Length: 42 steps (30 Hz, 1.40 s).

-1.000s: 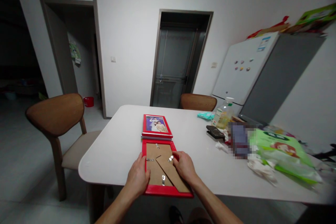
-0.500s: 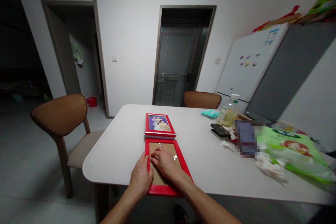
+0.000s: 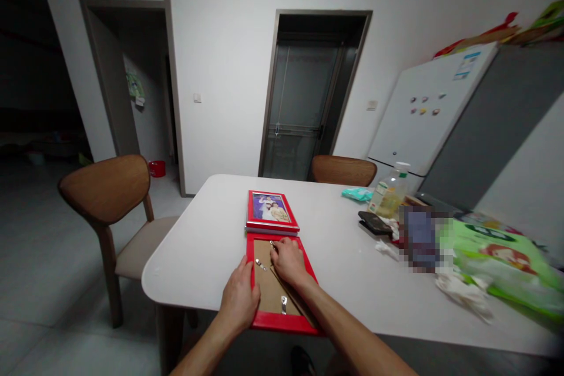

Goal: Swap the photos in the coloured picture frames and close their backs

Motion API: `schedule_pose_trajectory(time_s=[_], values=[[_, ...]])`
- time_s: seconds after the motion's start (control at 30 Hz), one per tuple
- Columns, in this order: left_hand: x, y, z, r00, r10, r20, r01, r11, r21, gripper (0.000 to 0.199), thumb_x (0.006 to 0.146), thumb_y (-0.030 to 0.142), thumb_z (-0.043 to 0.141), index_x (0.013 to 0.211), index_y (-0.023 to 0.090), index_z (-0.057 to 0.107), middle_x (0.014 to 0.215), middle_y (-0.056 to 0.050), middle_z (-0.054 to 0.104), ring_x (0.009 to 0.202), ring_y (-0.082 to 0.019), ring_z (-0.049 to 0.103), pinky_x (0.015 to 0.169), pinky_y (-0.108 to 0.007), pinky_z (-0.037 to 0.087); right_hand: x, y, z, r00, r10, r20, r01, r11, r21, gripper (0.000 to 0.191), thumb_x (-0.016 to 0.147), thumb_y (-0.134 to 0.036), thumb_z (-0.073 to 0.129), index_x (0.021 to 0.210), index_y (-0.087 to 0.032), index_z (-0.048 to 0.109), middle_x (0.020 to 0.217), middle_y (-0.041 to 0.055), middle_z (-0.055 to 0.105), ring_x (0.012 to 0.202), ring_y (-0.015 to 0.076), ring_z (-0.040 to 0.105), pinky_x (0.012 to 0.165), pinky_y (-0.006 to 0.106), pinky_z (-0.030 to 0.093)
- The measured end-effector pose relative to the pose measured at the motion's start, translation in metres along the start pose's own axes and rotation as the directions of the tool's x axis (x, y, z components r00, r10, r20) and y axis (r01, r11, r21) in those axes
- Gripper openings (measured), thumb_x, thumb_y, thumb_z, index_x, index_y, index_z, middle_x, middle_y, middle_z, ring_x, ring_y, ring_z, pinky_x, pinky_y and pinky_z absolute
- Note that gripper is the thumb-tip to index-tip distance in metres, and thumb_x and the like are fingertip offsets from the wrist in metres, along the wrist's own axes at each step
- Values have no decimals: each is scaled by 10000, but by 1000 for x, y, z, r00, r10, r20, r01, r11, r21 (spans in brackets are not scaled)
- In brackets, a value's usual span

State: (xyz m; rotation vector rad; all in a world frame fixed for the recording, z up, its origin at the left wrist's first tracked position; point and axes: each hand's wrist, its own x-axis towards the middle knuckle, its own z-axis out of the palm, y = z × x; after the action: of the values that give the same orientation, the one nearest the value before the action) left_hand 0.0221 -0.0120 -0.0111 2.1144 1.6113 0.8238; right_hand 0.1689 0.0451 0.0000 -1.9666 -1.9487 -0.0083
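Note:
A red picture frame (image 3: 288, 322) lies face down at the table's near edge, its brown backing board (image 3: 269, 296) showing. My left hand (image 3: 240, 296) grips the left side of this frame, thumb on the rim. Fingers bent, my right hand (image 3: 288, 259) pinches at a small metal clip (image 3: 272, 244) near the top of the backing. Another metal clip (image 3: 260, 265) sits by the left rim, and a metal hanger (image 3: 284, 304) near the bottom. A slanting dark edge runs down the board under my right wrist. Just beyond lies a second red frame (image 3: 294, 224), photo side up.
On the white table's (image 3: 198, 235) right side are a bottle (image 3: 388, 194), a black wallet-like item (image 3: 374, 222), a teal packet (image 3: 356, 194), crumpled tissue (image 3: 465, 295) and a green package (image 3: 489, 247). Wooden chairs stand at the left (image 3: 108, 188) and far side (image 3: 344, 171).
My right hand has moved up and right across the backing, from the left clip to the top one. The left clip and bottom hanger now show. My left hand stays on the rim.

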Motion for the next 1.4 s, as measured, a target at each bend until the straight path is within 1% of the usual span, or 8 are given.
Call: schedule_pose_trajectory(time_s=[0.23,0.43,0.53,0.67,0.9,1.07,1.2,1.4], values=[[1,0,0,1000,8,2,-8,1000,4,476,718,197,390,1175,68,433,1272,-125,404,1177,-186,353,991,-268,248,4,-2,0,999,14,52,-14,1000,7,299,779,-313,389,1003,-287,586,970,66,529,912,217,436,709,303,323],[-1,-1,0,1000,3,-5,-3,1000,14,476,722,194,386,1183,78,422,1289,-111,384,1182,-171,344,989,-248,242,-15,7,-17,990,-120,73,106,978,180,431,732,-263,439,1160,-221,469,1102,75,505,1000,201,425,819,304,322],[-2,0,1,1000,-4,-7,4,1000,10,475,721,195,390,1182,88,423,1295,-102,377,1184,-167,341,990,-244,238,-37,21,-36,948,-289,136,239,923,301,412,682,-231,481,1090,-215,535,1138,65,486,1031,178,424,882,282,298],[-2,0,1,1000,-11,-16,11,1000,-18,480,708,188,400,1180,100,426,1296,-101,376,1184,-175,339,992,-260,240,-61,31,-55,878,-376,295,273,902,336,372,599,-256,585,970,-277,607,1189,41,455,1080,208,401,920,326,271],[-1,-1,2,999,-16,-30,15,999,-32,469,695,180,414,1156,108,449,1293,-103,382,1180,-182,349,992,-278,248,-69,22,-43,913,-352,208,263,895,360,217,638,-269,581,842,-280,652,1167,29,475,1086,205,398,915,338,275],[-1,-4,4,999,19,-27,-20,1000,-11,468,717,192,398,1169,78,432,1293,-129,373,1179,-189,349,987,-288,257,-68,22,-38,959,-269,95,221,911,349,382,647,-284,571,1022,-210,570,1145,84,480,1033,199,434,876,297,322],[1,-6,4,999,36,-24,-36,999,-14,459,730,213,398,1166,71,433,1291,-132,373,1179,-189,348,990,-289,251,-62,17,-38,973,-210,97,176,944,278,351,657,-242,538,1002,-194,577,968,70,563,905,184,487,809,271,359],[3,-7,2,1000,10,-2,-10,999,-42,465,761,309,398,1168,85,426,1288,-133,376,1175,-204,352,984,-321,263,-50,14,-38,989,-132,68,108,952,286,426,582,-164,542,1006,-176,583,948,68,587,901,184,500,803,249,369]])
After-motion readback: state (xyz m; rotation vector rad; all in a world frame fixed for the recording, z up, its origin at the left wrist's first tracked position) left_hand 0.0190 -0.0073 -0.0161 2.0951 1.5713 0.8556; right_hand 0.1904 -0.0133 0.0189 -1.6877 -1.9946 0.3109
